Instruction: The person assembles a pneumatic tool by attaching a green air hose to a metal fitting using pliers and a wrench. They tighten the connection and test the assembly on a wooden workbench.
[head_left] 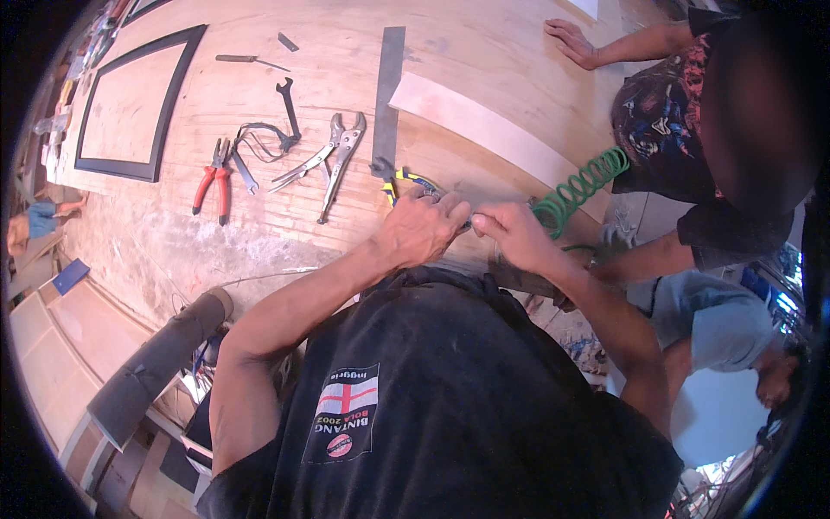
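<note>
My left hand (424,229) and my right hand (517,235) meet at the near edge of the wooden workbench (285,203), fingers curled in close. A small dark piece shows between them, mostly covered by the fingers, and I cannot make out what it is. Just beyond my left knuckles lie pliers with yellow-and-black handles (402,180), partly hidden by that hand. A green coiled hose (581,189) stretches from near my right hand toward the person on the right.
Locking pliers (333,160), red-handled pliers (214,183), an open-end wrench (287,108) and a screwdriver (246,60) lie on the bench. A black frame (164,104) is far left; a grey strip (389,95) and a pale board (493,130) lie ahead. Another person's hand (572,45) rests far right.
</note>
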Tool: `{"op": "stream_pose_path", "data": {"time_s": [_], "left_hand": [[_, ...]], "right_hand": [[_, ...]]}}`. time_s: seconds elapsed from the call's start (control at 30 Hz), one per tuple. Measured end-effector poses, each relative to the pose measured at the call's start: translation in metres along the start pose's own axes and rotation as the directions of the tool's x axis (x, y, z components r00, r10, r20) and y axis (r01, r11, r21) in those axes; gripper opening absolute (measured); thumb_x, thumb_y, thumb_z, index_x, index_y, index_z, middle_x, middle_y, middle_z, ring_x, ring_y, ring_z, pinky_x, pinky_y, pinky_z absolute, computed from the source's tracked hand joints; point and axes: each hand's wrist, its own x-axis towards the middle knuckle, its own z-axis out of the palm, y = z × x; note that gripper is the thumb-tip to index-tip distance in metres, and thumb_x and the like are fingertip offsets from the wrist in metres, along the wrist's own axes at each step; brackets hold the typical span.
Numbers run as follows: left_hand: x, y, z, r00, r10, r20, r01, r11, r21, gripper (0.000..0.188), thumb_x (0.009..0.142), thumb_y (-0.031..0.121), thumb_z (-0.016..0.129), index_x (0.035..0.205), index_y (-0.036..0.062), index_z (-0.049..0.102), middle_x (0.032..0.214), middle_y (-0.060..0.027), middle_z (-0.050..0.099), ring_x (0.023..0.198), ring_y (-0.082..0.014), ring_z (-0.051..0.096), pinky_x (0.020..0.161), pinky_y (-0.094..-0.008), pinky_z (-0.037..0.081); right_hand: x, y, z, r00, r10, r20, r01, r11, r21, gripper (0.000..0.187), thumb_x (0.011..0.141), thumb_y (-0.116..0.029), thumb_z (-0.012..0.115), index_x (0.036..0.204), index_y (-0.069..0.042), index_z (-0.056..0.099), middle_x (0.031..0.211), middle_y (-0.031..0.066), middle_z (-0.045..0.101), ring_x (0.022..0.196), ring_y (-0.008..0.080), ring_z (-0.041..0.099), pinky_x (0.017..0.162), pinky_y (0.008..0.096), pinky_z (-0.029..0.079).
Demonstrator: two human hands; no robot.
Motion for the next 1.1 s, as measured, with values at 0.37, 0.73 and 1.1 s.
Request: {"op": "stream_pose_path", "data": {"time_s": [0.37, 0.73, 1.1], "left_hand": [[-0.001, -0.009, -0.011, 0.987, -0.057, 0.152, 0.111, 0.919, -0.378, 0.028, 0.101, 0.026, 0.060, 0.116, 0.0036, 0.052, 0.103, -0.0224, 0.067, 0.088, -0.0452, 0.068, 0.079, -0.0555, 0.052], [0.010, -0.001, 0.009, 0.989, 0.006, -0.149, 0.004, 0.998, 0.067, 0.023, 0.097, 0.027, 0.063, 0.108, 0.0076, 0.056, 0.106, -0.0152, 0.066, 0.088, -0.0394, 0.069, 0.079, -0.0544, 0.050], [0.018, -0.014, -0.022, 0.986, -0.054, 0.157, 0.098, 0.953, -0.288, 0.028, 0.099, 0.024, 0.062, 0.119, 0.0045, 0.056, 0.104, -0.0196, 0.067, 0.094, -0.0453, 0.066, 0.077, -0.0529, 0.052]], "right_hand": [[-0.008, -0.019, 0.009, 0.952, -0.238, -0.193, 0.161, 0.924, -0.346, 0.026, 0.100, -0.027, 0.062, 0.096, -0.001, 0.065, 0.085, 0.0228, 0.066, 0.085, 0.0452, 0.063, 0.073, 0.0513, 0.049], [0.006, 0.015, -0.009, 0.943, 0.289, 0.164, -0.332, 0.808, 0.487, 0.037, 0.105, -0.030, 0.056, 0.088, 0.003, 0.061, 0.067, 0.0020, 0.049, 0.069, 0.0145, 0.053, 0.061, 0.0380, 0.042], [-0.003, -0.013, 0.003, 0.954, -0.197, -0.227, 0.129, 0.951, -0.281, 0.027, 0.104, -0.027, 0.056, 0.097, -0.001, 0.061, 0.077, 0.0230, 0.058, 0.075, 0.0449, 0.056, 0.067, 0.0469, 0.043]]}}
